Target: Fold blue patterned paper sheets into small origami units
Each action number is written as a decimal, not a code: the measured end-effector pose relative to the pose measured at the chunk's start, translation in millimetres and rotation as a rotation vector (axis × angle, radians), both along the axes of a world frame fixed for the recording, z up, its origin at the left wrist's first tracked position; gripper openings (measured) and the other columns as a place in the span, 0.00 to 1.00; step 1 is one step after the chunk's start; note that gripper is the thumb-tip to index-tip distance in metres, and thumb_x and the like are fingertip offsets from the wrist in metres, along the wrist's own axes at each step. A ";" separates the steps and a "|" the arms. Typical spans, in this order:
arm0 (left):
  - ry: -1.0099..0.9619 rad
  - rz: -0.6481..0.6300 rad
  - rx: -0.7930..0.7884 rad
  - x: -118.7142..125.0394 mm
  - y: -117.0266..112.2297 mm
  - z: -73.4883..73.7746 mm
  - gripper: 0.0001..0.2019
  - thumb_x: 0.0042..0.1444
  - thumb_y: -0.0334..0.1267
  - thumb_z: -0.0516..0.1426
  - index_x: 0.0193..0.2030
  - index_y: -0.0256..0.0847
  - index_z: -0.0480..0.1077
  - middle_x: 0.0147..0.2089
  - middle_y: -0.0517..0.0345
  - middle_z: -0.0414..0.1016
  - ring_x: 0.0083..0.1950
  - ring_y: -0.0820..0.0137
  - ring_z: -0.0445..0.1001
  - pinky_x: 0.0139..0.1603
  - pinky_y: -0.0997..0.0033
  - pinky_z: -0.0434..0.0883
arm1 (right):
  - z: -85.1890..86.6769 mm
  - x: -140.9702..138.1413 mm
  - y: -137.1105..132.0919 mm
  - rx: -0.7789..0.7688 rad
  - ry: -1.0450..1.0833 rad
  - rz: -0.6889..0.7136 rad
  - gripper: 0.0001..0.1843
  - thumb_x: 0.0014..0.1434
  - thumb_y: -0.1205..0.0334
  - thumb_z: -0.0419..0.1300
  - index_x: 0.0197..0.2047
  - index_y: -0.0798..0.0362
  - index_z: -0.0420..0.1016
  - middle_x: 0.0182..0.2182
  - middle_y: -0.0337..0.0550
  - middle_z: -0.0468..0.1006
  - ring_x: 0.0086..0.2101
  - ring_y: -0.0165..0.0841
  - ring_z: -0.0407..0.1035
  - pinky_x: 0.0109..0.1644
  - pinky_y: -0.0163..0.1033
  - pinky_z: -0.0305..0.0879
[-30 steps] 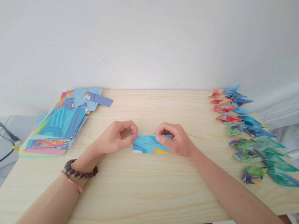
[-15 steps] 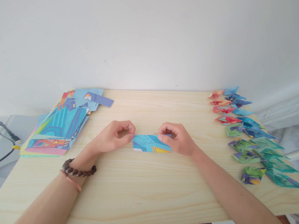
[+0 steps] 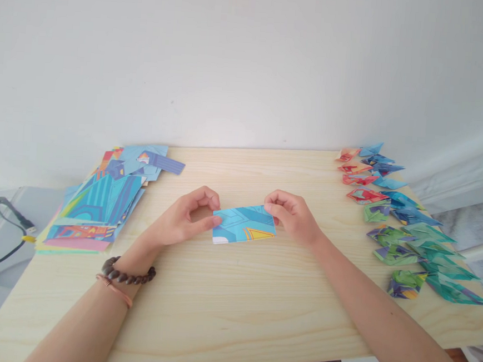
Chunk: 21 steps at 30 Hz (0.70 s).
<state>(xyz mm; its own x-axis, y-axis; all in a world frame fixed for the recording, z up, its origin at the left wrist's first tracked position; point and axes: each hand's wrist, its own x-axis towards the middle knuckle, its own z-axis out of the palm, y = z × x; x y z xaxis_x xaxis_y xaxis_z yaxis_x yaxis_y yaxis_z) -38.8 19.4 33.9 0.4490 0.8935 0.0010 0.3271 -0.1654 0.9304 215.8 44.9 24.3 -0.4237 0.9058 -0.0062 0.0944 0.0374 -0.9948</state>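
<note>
Between my hands is a folded sheet of blue patterned paper (image 3: 244,225), a rectangle with a yellow and orange shape near its lower right. My left hand (image 3: 188,216) pinches its left edge, thumb in front and fingers curled behind. At the upper right corner, my right hand (image 3: 291,215) is closed on the paper between thumb and fingers. The sheet is tilted a little, its right end higher. Whether it touches the table cannot be made out. A dark beaded bracelet (image 3: 127,277) and a copper-coloured bangle (image 3: 113,290) circle my left wrist.
A stack of colourful paper sheets (image 3: 102,198) lies on the left of the wooden table (image 3: 231,308). Folded paper pieces, red (image 3: 366,196), blue (image 3: 416,216) and green (image 3: 449,250), stand in rows at right. Black cables (image 3: 11,213) run beyond the left edge; a white wall (image 3: 250,64) is behind.
The paper has tilted up and shows more of its face. My right hand has shifted slightly up and right, now at the paper's corner; my left thumb overlaps the left edge more.
</note>
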 end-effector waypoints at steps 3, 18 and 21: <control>0.163 -0.019 0.073 4.4 -1.8 1.2 0.09 0.58 0.41 0.55 0.32 0.38 0.62 0.28 0.63 0.62 0.28 0.77 0.61 0.30 0.76 0.60 | -1.3 -3.5 -4.4 0.102 -0.122 -0.009 0.09 0.58 0.58 0.56 0.30 0.53 0.65 0.22 0.33 0.64 0.22 0.24 0.58 0.26 0.31 0.55; 0.532 -0.198 0.505 10.2 1.0 -2.7 0.11 0.59 0.41 0.55 0.47 0.51 0.74 0.44 0.54 0.67 0.48 0.65 0.63 0.51 0.60 0.60 | 0.7 -8.8 -10.0 0.436 -0.519 0.051 0.15 0.48 0.60 0.68 0.40 0.52 0.74 0.30 0.37 0.74 0.31 0.29 0.63 0.37 0.35 0.59; 0.547 -0.196 0.528 9.6 2.2 -3.0 0.11 0.60 0.41 0.55 0.47 0.53 0.74 0.46 0.54 0.66 0.50 0.63 0.62 0.53 0.59 0.59 | 2.5 -9.2 -10.9 0.418 -0.545 0.041 0.14 0.48 0.60 0.68 0.39 0.51 0.75 0.29 0.37 0.74 0.30 0.29 0.63 0.37 0.35 0.59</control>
